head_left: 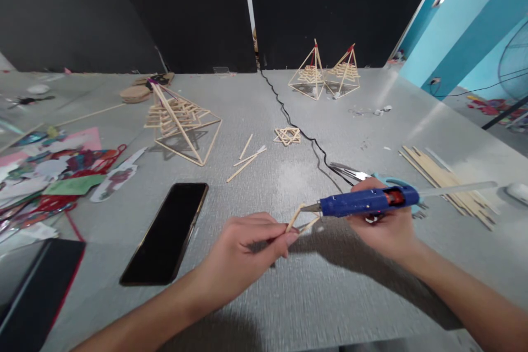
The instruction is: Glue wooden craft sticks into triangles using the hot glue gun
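Pinched between the thumb and fingers of my left hand (pixel 251 247) is a small wooden stick frame (pixel 293 219), held just above the grey table. My right hand (pixel 383 225) is wrapped round a blue glue gun (pixel 350 202), with a clear glue stick (pixel 457 189) coming out of its back end. The gun's metal tip touches or nearly touches the upper corner of the frame. Beyond the hands, a small stick star (pixel 287 136) lies flat beside a black cord. Several loose short sticks (pixel 246 165) lie left of the star.
A black phone (pixel 167 234) lies left of my left hand. Stick pyramids stand at the back left (pixel 181 121) and back right (pixel 315 74). Scissors (pixel 350 172) and flat wooden sticks (pixel 449 181) lie at right. Paper scraps (pixel 61 170) and a dark case (pixel 41 286) are at left.
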{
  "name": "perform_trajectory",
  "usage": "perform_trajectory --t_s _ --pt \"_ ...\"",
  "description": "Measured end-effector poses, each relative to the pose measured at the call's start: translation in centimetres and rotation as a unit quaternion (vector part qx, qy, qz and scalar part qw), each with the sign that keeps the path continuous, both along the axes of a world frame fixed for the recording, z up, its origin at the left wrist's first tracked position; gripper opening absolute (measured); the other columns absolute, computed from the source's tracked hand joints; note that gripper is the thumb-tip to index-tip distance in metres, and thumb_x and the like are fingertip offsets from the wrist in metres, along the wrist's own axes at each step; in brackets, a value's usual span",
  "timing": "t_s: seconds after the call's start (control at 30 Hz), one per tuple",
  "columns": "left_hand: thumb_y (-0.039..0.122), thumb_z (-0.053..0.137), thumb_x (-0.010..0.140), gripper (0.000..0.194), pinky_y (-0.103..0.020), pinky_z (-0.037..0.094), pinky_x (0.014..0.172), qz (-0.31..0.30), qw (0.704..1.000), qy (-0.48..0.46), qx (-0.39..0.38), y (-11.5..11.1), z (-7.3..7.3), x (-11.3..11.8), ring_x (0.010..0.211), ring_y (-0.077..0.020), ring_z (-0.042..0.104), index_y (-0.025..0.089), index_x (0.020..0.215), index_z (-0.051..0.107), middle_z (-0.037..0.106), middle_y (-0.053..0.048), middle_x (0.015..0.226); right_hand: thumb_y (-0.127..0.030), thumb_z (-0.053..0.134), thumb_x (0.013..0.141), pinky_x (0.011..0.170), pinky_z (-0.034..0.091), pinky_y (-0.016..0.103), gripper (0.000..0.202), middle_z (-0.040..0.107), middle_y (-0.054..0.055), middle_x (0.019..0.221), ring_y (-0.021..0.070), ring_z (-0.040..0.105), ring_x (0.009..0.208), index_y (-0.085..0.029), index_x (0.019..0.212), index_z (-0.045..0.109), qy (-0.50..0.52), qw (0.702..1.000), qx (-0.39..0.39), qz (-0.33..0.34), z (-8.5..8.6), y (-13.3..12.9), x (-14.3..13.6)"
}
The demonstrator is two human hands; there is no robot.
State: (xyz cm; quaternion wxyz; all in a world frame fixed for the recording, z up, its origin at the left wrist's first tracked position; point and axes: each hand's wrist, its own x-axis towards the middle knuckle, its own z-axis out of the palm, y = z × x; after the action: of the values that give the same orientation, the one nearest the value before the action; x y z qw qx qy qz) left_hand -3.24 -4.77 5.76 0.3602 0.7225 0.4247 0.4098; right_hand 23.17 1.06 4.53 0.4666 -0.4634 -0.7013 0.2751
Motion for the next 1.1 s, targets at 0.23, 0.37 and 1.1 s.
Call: perform_trajectory --t_s 0.23,0.37,1.1 --pt "0.025 0.067 0.108 0.036 -0.022 0.055 0.070 -0.001 1.000 -0.001 0.011 -0.05 -0.11 0.03 0.072 -0.0131 0.072 0.018 0.075 0.079 0.080 -0.003 0.076 -0.023 0.074 0.085 0.047 0.044 0.032 0.014 0.056 -0.005 0.061 0.0172 0.054 0.052 -0.030 0.087 0.062 -0.019 1.000 0.013 -0.014 0.61 -0.06 -0.01" --pt "0.024 0.067 0.108 0.036 -0.021 0.055 0.070 -0.002 1.000 -0.002 0.020 -0.01 -0.13 0.12 0.071 -0.0126 0.072 0.018 0.074 0.078 0.079 -0.003 0.074 -0.023 0.075 0.085 0.045 0.041 0.031 0.015 0.057 -0.005 0.064 0.0166 0.053 0.053 -0.030 0.089 0.062 -0.024 1.000 0.017 -0.007 0.51 -0.14 0.13" --pt "0.027 0.069 0.108 0.033 -0.023 0.058 0.071 0.011 1.000 -0.009 0.004 -0.09 -0.12 0.01 0.072 -0.0139 0.073 0.019 0.078 0.081 0.080 -0.003 0.075 -0.036 0.077 0.089 0.044 0.043 0.031 0.018 0.060 -0.005 0.065 0.0156 0.051 0.051 -0.030 0.088 0.060 -0.030 0.999 0.025 0.006 0.51 -0.04 0.22"
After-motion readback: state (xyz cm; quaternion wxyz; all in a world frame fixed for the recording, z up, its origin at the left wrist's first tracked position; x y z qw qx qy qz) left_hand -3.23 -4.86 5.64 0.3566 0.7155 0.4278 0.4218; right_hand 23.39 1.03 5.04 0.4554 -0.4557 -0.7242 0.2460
